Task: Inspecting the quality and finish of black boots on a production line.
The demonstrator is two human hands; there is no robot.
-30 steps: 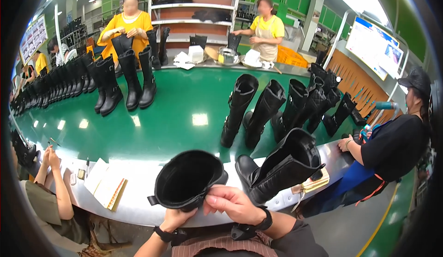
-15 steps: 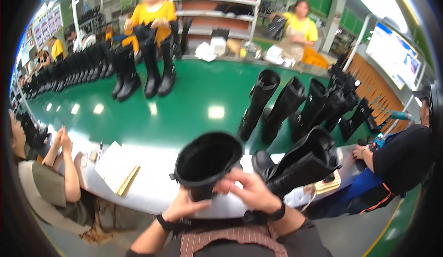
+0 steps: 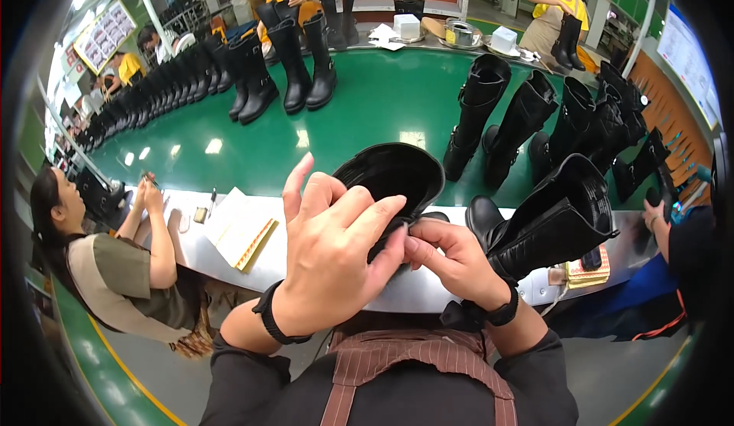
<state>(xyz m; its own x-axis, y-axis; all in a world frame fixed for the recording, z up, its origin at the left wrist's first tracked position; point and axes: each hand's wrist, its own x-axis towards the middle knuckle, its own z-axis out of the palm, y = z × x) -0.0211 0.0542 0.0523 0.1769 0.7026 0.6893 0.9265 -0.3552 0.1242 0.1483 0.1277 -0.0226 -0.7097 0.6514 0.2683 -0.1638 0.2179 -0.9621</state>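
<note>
A tall black boot stands in front of me, its wide top opening toward me. My left hand is at the near side of its rim, thumb and forefinger drawn together at the edge while the other fingers lift away. Against the same edge, my right hand pinches the boot with thumb and bent fingers. The small part between the fingertips is hidden. Right of my hands, a second black boot leans with its shaft toward me.
Several black boots stand on the green tabletop at right, with more in a long row at far left. A notebook with papers lies left on the metal edge. Co-workers sit or stand left, right and across.
My left hand has come up from beneath the boot to its rim. My right hand remains at the rim. My view has shifted, and the far right co-worker now holds up boots.
</note>
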